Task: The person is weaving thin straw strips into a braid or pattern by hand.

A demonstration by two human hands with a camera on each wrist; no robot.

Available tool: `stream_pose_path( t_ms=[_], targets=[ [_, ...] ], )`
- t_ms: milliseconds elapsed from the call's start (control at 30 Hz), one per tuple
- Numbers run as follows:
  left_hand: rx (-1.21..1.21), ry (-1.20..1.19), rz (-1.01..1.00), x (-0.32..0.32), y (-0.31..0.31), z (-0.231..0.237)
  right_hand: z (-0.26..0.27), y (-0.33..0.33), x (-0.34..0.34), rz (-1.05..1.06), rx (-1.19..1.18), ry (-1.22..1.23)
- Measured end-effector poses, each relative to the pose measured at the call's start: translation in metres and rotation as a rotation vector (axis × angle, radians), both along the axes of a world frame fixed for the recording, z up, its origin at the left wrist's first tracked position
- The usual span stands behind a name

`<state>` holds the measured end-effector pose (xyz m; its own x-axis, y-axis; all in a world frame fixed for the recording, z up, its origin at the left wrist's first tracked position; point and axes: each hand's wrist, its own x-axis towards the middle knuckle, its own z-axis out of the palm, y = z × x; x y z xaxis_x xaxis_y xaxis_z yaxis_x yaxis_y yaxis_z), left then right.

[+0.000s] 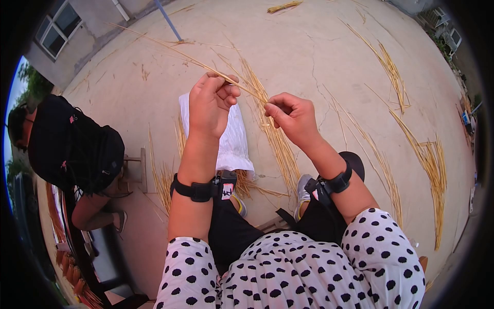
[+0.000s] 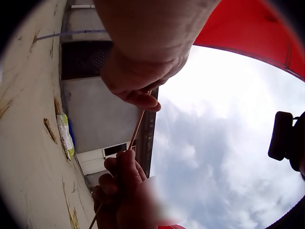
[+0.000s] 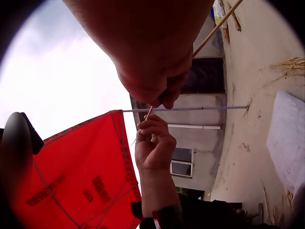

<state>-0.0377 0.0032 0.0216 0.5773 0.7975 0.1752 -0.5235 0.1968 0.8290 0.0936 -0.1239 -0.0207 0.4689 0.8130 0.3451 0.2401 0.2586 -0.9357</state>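
Between both hands, held up over the lap, stretches a long thin straw stalk (image 1: 246,89), whose far end reaches up and left past the left hand. My left hand (image 1: 212,105) pinches it partway along, its other fingers loosely bent. The right hand (image 1: 294,117) grips the stalk near its lower end between thumb and curled forefinger. In the left wrist view the same stalk (image 2: 137,128) spans the short gap between the hands. Below them, a white sack (image 1: 237,147) lies over straw, with a long bundle of stalks (image 1: 280,147) beside it on the ground.
More straw piles (image 1: 432,175) lie scattered on the concrete ground (image 1: 329,67) at right. A person in black (image 1: 72,149) sits bent over at left. A thin pole (image 1: 169,20) stands near the building, and a red canopy (image 3: 90,176) hangs overhead.
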Motion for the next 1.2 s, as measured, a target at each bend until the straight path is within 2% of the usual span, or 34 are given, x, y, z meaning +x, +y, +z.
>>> stream_pose_path(
  t_ms=[33, 167, 233, 367, 433, 533, 767, 833, 933, 1067, 1133, 1200],
  targets=[
    [-0.111, -0.059, -0.066, 0.001, 0.002, -0.003, -0.001, 0.001, 0.000, 0.040, 0.005, 0.069],
    [-0.153, -0.036, -0.068, 0.004, 0.003, -0.009, -0.002, 0.002, 0.000, 0.050, -0.014, 0.081],
    [-0.037, 0.026, -0.017, 0.004, -0.001, -0.005, -0.002, 0.003, 0.000, -0.001, -0.017, 0.065],
    [-0.041, 0.053, -0.037, 0.009, -0.011, -0.001, -0.002, 0.003, 0.001, -0.090, 0.002, 0.036],
    [-0.022, 0.217, -0.055, 0.013, -0.018, -0.002, -0.002, 0.002, 0.002, -0.134, 0.012, -0.018],
    [0.007, 0.220, -0.036, 0.017, -0.022, -0.005, -0.004, 0.003, 0.002, -0.182, 0.057, -0.102],
    [0.088, 0.199, -0.024, 0.017, -0.021, -0.008, 0.000, 0.001, 0.001, -0.152, 0.066, -0.143],
    [0.026, 0.124, -0.105, 0.015, -0.019, -0.009, 0.002, 0.001, 0.001, 0.017, 0.015, 0.121],
    [-0.018, 0.104, -0.138, 0.015, -0.016, -0.012, 0.002, 0.003, 0.000, 0.101, 0.016, 0.234],
    [-0.015, 0.138, -0.086, 0.020, -0.027, -0.006, 0.000, 0.004, 0.002, 0.033, 0.033, 0.199],
    [0.042, 0.298, -0.073, 0.020, -0.034, -0.003, -0.002, 0.004, 0.003, -0.048, 0.039, 0.147],
    [0.062, 0.311, -0.068, 0.023, -0.037, -0.006, -0.001, 0.004, 0.002, -0.087, 0.043, 0.117]
  ],
)
